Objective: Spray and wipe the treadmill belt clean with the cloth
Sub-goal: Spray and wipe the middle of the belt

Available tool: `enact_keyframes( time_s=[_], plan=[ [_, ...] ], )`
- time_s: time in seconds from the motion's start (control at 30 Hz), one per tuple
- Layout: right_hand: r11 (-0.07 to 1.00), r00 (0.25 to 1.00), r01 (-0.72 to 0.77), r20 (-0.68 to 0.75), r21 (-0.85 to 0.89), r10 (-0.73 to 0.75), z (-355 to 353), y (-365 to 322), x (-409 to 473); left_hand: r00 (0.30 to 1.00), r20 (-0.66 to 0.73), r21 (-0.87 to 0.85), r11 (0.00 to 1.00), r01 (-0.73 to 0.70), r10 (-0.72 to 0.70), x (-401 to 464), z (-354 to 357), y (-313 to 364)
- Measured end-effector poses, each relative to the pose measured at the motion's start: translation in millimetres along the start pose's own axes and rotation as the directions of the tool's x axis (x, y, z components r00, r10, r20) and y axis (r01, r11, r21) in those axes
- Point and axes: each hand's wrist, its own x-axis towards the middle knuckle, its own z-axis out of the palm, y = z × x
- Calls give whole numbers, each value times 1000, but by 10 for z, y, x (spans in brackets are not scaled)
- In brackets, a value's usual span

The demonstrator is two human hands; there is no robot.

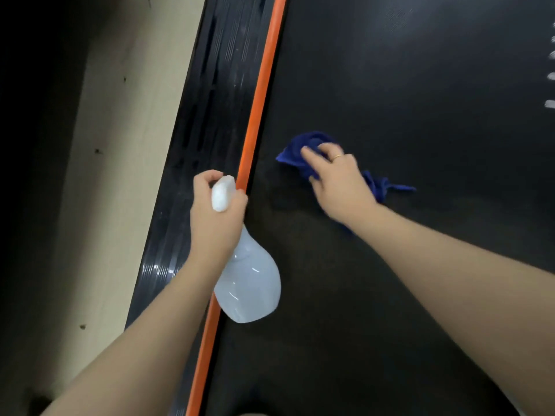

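Beige flooring (99,175), speckled with a few dark spots, is filling the left part of the frame, while a black treadmill belt (405,85) is spreading across the centre and right. An orange strip (260,94) is running diagonally from the top centre down to the bottom, dividing the belt from a ribbed black side rail (210,115) that is lying between the strip and the floor. Near the middle of the frame, the right hand (336,175) is pressing down on a crumpled blue cloth (303,148) that is lying on the belt just to the right of the orange strip; the fingers are curling over the bunched fabric, a thin ring (338,157) is showing on one of them, and a loose tail of the cloth is trailing out to the right of the wrist. Left of centre, the left hand (216,211) is gripping the neck of a translucent white spray bottle (247,283), with the fingers wrapping around its white spray head; the bottle's rounded body is hanging below the hand, over the orange strip and the belt's edge. A few pale marks (551,76) are showing on the belt at the right edge of the frame.
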Motion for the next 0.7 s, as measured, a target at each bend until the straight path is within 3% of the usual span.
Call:
enact_keyframes(
  time_s=[0.1, 0.17, 0.23, 0.3, 0.37, 0.43, 0.53, 0.57, 0.6, 0.7],
  plan=[
    [937, 951, 306, 100, -169, -293, 319, -223, -273, 1000, -28, -28, 1000, 2, -2, 71, -100, -123],
    [890, 914, 383, 240, -249, -326, 346, -192, -271, 1000, 25, -28, 1000, -10, 10, 94, -93, -163],
    [894, 948, 315, 145, -318, -283, 292, -183, -13, 997, 76, -39, 999, -17, 20, 118, -65, -174],
    [953, 996, 55, -48, -297, -72, 246, -216, 321, 995, 92, -54, 998, -16, 21, 141, -59, -189],
    [961, 991, -113, -95, -253, 91, 292, -302, 447, 995, 102, -72, 997, 1, 6, 166, -48, -201],
    [965, 996, -27, -95, -262, 3, 396, -369, 303, 994, 113, -81, 996, 21, -12, 183, -38, -209],
    [900, 954, 301, 101, -316, -284, 388, -244, 80, 994, 106, -90, 995, 38, -28, 214, -23, -195],
    [882, 936, 351, 100, -314, -337, 343, -191, 155, 994, 104, -106, 993, 43, -31, 219, -18, -197],
    [888, 945, 322, 47, -327, -325, 299, -179, 279, 994, 106, -130, 990, 51, -38, 221, -17, -200],
    [942, 997, -26, -76, -336, 0, 202, -245, 727, 993, 113, -172, 984, 53, -34, 237, -34, -209]
  ],
)
